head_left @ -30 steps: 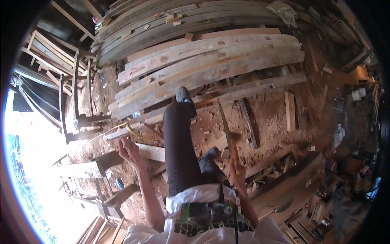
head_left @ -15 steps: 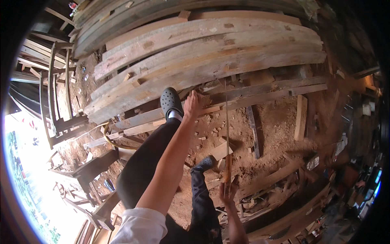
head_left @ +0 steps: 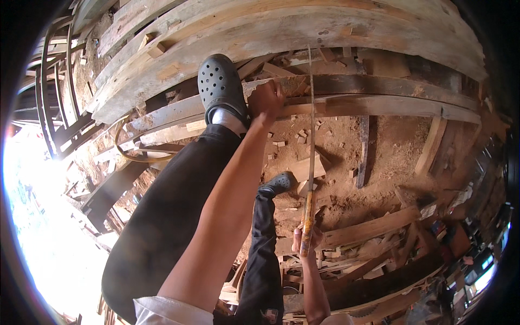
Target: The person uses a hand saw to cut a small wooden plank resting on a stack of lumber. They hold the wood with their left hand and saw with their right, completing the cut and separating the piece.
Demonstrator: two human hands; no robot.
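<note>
My left hand is closed over a long wooden beam, its fingers curled against the wood just left of the cutting line. Beside it my left foot, in a grey perforated clog, rests on the same timber. My right hand grips the handle of a handsaw, seen almost edge-on. The thin blade runs away from me across the beam, and its tip reaches toward the thick planks beyond. How deep the teeth sit in the wood cannot be made out.
Thick weathered planks lie along the far side. Small offcuts and a wood block are scattered on the dirt floor near my other clog. A dark upright strip and scrap lumber lie to the right.
The view has dropped closer to the beam. The saw has slid forward, with more blade past the beam. My left hand and foot stay on the wood.
</note>
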